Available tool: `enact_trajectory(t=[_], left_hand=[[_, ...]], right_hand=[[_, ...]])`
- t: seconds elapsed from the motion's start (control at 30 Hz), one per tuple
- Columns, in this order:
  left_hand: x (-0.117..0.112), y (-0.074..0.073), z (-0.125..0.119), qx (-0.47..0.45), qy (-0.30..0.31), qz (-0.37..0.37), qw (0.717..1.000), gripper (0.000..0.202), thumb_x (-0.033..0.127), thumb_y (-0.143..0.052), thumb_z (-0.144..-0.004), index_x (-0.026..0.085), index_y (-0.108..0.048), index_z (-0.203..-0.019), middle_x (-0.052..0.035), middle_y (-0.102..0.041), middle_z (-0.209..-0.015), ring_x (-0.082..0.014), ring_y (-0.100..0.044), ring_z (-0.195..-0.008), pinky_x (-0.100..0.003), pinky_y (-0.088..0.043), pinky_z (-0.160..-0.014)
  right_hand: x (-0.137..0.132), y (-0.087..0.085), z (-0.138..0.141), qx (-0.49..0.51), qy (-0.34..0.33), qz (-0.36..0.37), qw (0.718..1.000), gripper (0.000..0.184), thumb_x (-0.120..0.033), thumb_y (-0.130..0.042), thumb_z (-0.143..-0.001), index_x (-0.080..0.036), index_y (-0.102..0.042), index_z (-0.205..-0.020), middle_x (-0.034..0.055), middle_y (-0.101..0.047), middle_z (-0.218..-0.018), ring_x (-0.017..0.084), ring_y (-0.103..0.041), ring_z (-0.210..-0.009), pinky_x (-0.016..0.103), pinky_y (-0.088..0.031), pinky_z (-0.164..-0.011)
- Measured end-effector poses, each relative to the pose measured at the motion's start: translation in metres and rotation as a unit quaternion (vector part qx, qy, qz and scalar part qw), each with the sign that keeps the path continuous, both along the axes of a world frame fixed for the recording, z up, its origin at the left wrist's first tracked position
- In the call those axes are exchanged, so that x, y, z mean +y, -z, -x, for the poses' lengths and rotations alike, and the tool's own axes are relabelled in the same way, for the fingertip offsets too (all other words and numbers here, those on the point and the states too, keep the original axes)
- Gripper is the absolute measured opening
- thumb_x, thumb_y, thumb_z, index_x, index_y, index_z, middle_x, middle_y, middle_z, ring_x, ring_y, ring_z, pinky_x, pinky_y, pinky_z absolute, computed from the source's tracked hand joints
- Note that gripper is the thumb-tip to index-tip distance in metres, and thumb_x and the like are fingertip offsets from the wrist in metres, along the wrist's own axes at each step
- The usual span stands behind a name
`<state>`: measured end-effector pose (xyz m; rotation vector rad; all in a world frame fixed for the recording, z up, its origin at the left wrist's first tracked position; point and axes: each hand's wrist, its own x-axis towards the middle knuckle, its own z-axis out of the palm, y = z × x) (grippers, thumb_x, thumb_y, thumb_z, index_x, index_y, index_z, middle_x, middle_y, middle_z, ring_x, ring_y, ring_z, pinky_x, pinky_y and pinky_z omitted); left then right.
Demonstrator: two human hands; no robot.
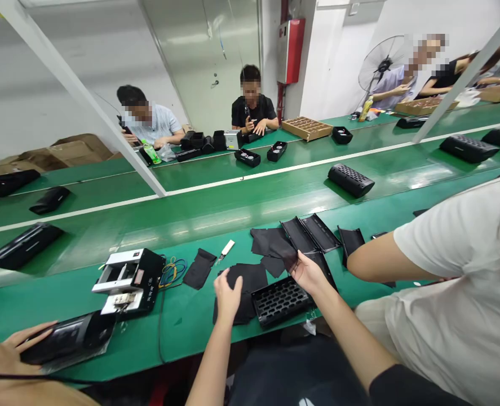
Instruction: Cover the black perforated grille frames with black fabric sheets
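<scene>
The left hand (228,294) is pressing down on a black fabric sheet (242,277) with its fingers together, while the right hand (306,273) is bearing against a second black sheet (273,243), fingers apart, just above a perforated black plastic grille (279,301). An open hinged black case (311,234) is lying just beyond, on the green workbench (182,332).

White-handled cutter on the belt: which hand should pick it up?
Probably the left hand: it is nearer the white-handled cutter, fingers on black fabric, while the right hand is farther off, at another black piece.
</scene>
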<state>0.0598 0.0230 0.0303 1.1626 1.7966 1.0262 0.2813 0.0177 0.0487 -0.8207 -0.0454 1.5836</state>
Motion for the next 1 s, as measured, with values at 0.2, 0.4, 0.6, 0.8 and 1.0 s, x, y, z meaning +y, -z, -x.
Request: enact_trajectory(t=[0.2, 0.4, 0.6, 0.8, 1.0], left_hand=[[-0.028, -0.026, -0.052, -0.518, 0.096, 0.12, 0.841, 0.044, 0.036, -0.062, -0.065, 0.018, -0.05, -0.104, -0.0129, -0.054, -0.111, -0.0223, -0.051, -0.102, -0.037, -0.038, -0.086], [-0.04, -0.063, -0.042, -0.554, 0.044, 0.067, 0.828, 0.024, 0.026, -0.061, -0.068, 0.014, -0.058, -0.089, -0.0079, -0.064, -0.095, -0.0205, -0.058, -0.091, -0.034, -0.044, -0.081], [-0.043, -0.08, -0.025, -0.526, 0.024, 0.054, 0.848, 0.025, 0.028, -0.058, -0.07, 0.014, -0.059, -0.091, -0.0078, -0.065, -0.09, -0.0209, -0.06, -0.087, -0.034, -0.047, -0.078], [-0.045, -0.084, -0.015, -0.506, 0.026, 0.048, 0.861, 0.033, 0.032, -0.054, -0.073, 0.016, -0.056, -0.102, -0.0076, -0.064, -0.096, -0.0216, -0.057, -0.094, -0.036, -0.045, -0.082], [-0.044, -0.084, -0.009, -0.504, 0.023, 0.031, 0.863, 0.034, 0.03, -0.054, -0.073, 0.017, -0.056, -0.104, -0.0074, -0.062, -0.101, -0.0216, -0.055, -0.097, -0.037, -0.042, -0.086]], right_hand=[[-0.02, -0.046, 0.027, 0.069, -0.09, -0.01, 0.994, 0.024, -0.022, -0.037, -0.083, -0.017, -0.061, -0.082, 0.0022, -0.067, -0.079, 0.011, -0.061, -0.078, 0.025, -0.048, -0.073], [-0.03, -0.045, 0.022, -0.001, -0.043, -0.042, 0.998, 0.026, -0.033, -0.036, -0.083, -0.023, -0.06, -0.083, 0.0013, -0.065, -0.089, 0.011, -0.057, -0.093, 0.028, -0.046, -0.078], [-0.04, -0.041, 0.026, -0.006, -0.068, -0.059, 0.996, 0.029, -0.04, -0.038, -0.081, -0.021, -0.058, -0.091, 0.0028, -0.062, -0.099, 0.013, -0.055, -0.097, 0.028, -0.045, -0.081], [-0.044, -0.039, 0.034, 0.003, -0.071, -0.046, 0.996, 0.021, -0.026, -0.043, -0.078, -0.019, -0.058, -0.091, 0.0036, -0.064, -0.093, 0.015, -0.057, -0.094, 0.029, -0.047, -0.08], [-0.049, -0.04, 0.035, 0.012, -0.057, -0.056, 0.997, 0.028, -0.013, -0.042, -0.072, -0.021, -0.057, -0.093, 0.0015, -0.065, -0.09, 0.014, -0.059, -0.089, 0.03, -0.046, -0.079]])
